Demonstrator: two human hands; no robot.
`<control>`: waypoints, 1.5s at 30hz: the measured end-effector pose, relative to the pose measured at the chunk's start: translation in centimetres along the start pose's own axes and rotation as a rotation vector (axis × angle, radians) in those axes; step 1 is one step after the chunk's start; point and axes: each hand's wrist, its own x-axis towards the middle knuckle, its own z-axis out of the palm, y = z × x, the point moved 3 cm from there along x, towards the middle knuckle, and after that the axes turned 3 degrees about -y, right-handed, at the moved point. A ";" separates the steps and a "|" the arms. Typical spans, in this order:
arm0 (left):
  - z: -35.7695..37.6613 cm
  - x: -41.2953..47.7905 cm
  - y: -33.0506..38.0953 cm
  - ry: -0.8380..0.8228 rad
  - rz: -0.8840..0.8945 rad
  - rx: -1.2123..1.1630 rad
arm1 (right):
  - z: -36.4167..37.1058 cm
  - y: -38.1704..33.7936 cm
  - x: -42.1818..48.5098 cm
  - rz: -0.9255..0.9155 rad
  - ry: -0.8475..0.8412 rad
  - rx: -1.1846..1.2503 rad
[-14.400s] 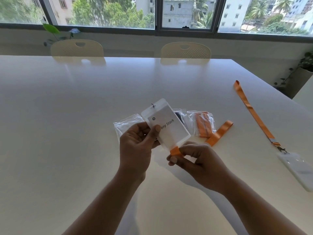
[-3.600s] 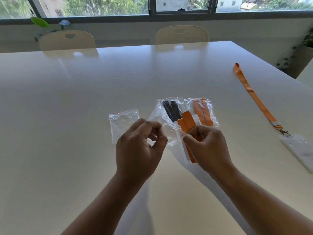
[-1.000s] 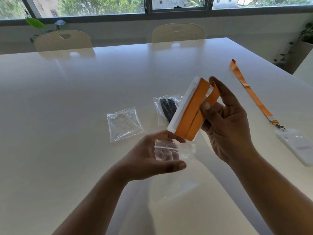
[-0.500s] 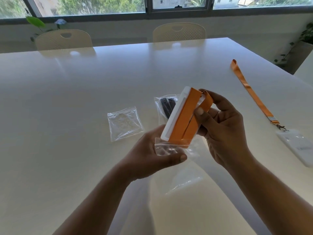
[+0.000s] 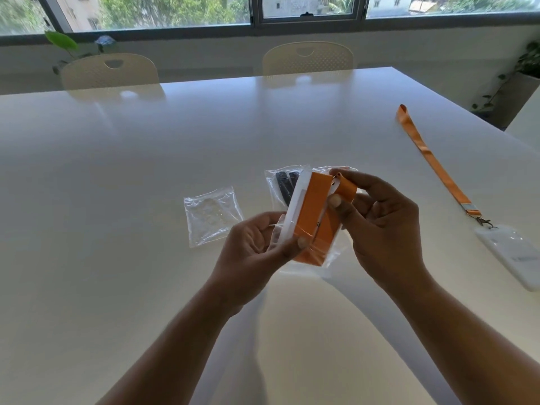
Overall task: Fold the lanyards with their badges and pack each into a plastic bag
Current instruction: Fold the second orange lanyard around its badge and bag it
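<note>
My right hand (image 5: 380, 226) grips a white badge wrapped in a folded orange lanyard (image 5: 314, 209), thumb pressed on the orange band. The bundle's lower end sits inside a clear plastic bag (image 5: 328, 254). My left hand (image 5: 252, 249) pinches that bag's open mouth on the left side. An empty clear bag (image 5: 211, 219) lies flat on the table to the left. Behind the bundle lies a bag holding a black lanyard (image 5: 283, 185). Another orange lanyard (image 5: 429, 157) lies stretched out at the right, clipped to a white badge (image 5: 514, 254).
The white table (image 5: 146, 171) stretches wide in front of me. Two cream chairs (image 5: 308, 58) stand at its far edge under a window. A potted plant (image 5: 526, 83) stands at the far right, and the table's right edge runs close to the stretched lanyard.
My right hand has lowered the wrapped badge so its lower end is now inside the bag held by my left hand. A second ago it was raised above the bag's mouth.
</note>
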 end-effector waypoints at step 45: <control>-0.4 -0.2 0.3 0.057 -0.103 0.020 | 0.8 1.6 -0.6 -0.121 -0.209 -0.345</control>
